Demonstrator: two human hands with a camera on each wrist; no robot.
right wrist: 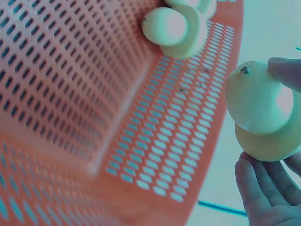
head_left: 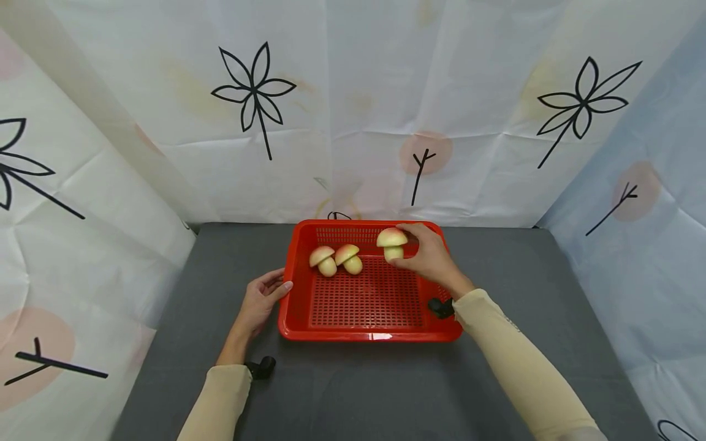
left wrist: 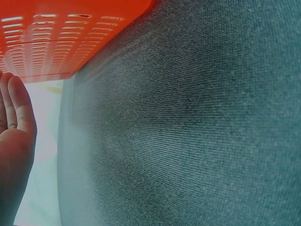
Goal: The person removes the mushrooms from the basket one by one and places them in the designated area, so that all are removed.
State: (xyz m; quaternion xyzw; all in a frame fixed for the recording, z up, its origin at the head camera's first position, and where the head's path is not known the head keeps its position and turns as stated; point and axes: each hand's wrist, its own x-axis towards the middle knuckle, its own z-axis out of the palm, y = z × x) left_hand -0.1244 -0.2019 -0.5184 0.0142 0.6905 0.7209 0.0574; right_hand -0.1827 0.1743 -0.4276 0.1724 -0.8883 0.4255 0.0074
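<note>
A toy mushroom (head_left: pixel 392 237) with a pink and yellow cap and a pale stem is held upright in my right hand (head_left: pixel 426 252), over the back right part of a red plastic basket (head_left: pixel 371 336). In the right wrist view, thumb and fingers grip this mushroom (right wrist: pixel 259 99) from opposite sides. Two similar mushrooms, one on the left (head_left: pixel 322 261) and one beside it (head_left: pixel 349 259), lean tilted at the basket's back left. At the basket's left side is my left hand (head_left: pixel 262 301), thumb at the rim, fingers extended along the outer wall.
The basket stands on a dark grey cloth-covered table (head_left: pixel 353 392). White fabric with printed flowers and trees (head_left: pixel 375 110) hangs behind the table and at both sides. A small black device sits on each wrist, the left one (head_left: pixel 262 367) over the table.
</note>
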